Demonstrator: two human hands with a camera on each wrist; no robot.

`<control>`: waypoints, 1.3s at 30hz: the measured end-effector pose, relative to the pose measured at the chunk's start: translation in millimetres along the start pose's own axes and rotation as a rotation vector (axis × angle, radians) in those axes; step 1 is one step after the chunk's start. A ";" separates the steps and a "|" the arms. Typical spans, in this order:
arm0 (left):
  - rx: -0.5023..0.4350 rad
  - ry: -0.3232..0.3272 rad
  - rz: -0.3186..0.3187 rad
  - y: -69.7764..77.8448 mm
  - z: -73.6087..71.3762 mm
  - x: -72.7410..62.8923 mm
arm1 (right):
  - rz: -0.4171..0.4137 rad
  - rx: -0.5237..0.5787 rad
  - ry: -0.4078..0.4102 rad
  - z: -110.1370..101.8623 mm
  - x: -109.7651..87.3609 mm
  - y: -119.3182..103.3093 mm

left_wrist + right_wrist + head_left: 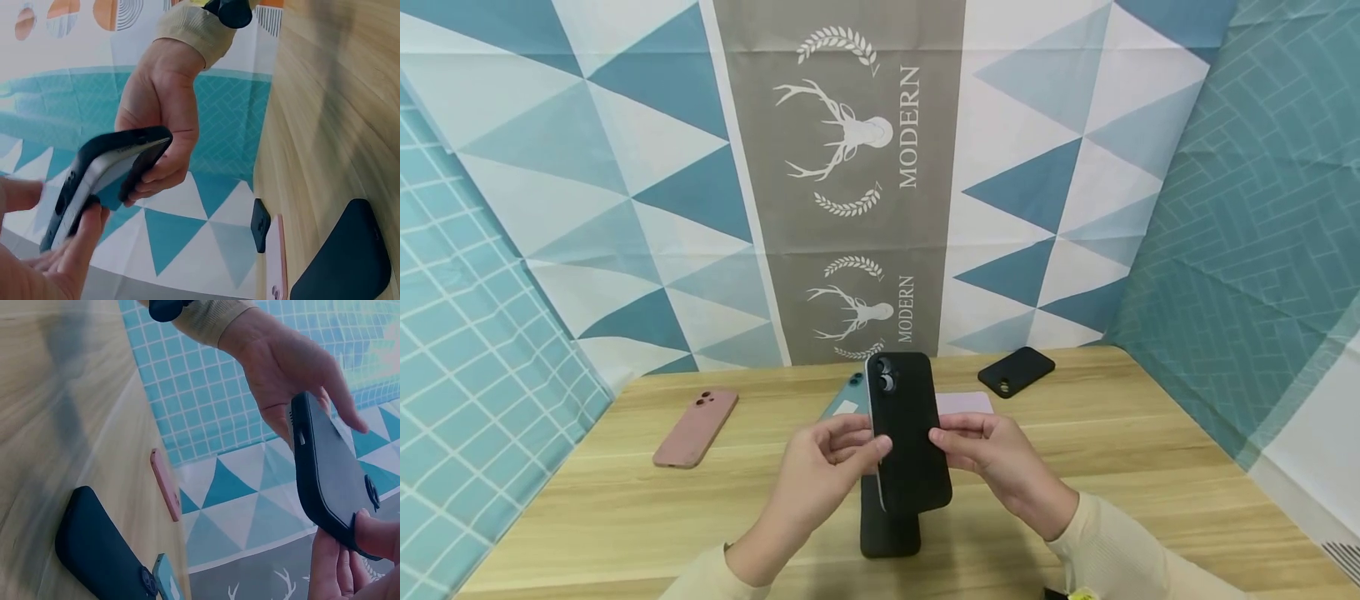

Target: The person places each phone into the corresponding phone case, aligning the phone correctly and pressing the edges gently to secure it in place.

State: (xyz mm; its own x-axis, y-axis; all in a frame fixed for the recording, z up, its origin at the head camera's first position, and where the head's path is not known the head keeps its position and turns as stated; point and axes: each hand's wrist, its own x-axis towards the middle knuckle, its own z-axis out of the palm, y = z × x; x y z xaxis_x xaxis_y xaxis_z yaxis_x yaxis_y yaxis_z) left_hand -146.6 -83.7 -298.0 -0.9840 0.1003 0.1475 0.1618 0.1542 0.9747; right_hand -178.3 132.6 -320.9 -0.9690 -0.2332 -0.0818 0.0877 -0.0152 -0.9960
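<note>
A phone in a black case point(912, 442) is held up between both hands, its back with the camera opening towards the head view. A silver phone edge shows along the case's left side, so the two do not sit flush there. My left hand point(820, 467) holds that left side, fingers behind and thumb over the back. At the right edge my right hand point(1000, 462) pinches the case between thumb and fingers. In the left wrist view the screen side of the phone point(106, 169) shows a silver rim beside the black case.
Below the hands a black phone point(890, 537) lies on the wooden table point(760, 517). Behind are a teal phone point(846, 398) and a pale lilac item point(966, 403), both partly covered. A pink phone point(696, 427) lies left, a black phone case point(1017, 371) far right. Patterned cloth point(850, 233) hangs behind.
</note>
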 end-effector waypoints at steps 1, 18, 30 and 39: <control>0.015 0.014 -0.004 -0.1 1.0 -0.2 | 0.003 -0.001 0.001 0.2 0.1 0.1; -0.142 0.173 -0.036 3.6 -2.4 -1.7 | -0.028 0.015 -0.470 4.9 -15.4 0.6; -0.108 -0.059 0.025 6.5 -8.8 -1.8 | -0.104 0.006 -0.306 7.3 -25.3 4.6; -0.041 -0.267 0.119 -11.2 -5.3 -5.5 | -0.125 0.049 -0.246 7.5 -26.4 8.5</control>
State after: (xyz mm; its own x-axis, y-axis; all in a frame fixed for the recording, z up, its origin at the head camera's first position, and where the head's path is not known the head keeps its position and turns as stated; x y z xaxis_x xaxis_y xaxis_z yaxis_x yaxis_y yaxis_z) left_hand -143.4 -91.2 -308.8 -0.9029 0.3709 0.2172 0.2666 0.0869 0.9599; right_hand -150.2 131.3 -327.0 -0.8883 -0.4556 0.0581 -0.0117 -0.1039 -0.9945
